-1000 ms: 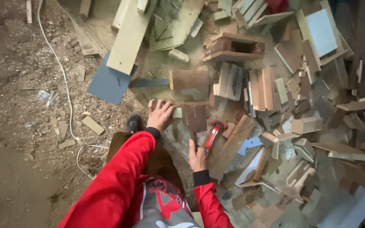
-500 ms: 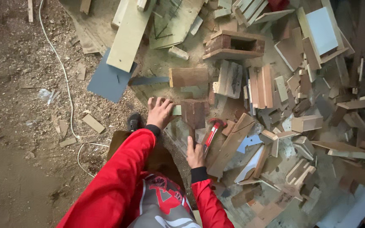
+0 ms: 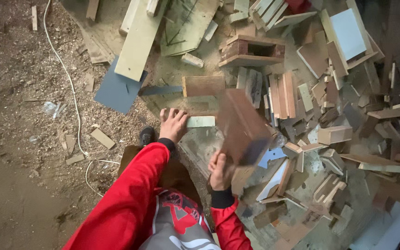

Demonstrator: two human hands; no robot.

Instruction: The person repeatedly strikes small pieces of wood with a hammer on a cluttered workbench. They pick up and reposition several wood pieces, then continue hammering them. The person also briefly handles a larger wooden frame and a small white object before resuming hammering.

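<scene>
Since the earlier frame we have lifted a brown wooden block point(image 3: 244, 127); our right hand point(image 3: 219, 170) grips its lower end. At ten o'clock, our left hand point(image 3: 173, 125) lies spread on a pale strip point(image 3: 200, 121).

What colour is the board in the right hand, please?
Reddish-brown board, held by the right hand; head view.

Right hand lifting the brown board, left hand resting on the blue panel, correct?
Not quite. In the head view the left hand rests by a pale green strip, not the blue panel, which lies apart. The right hand does hold the brown board.
</scene>
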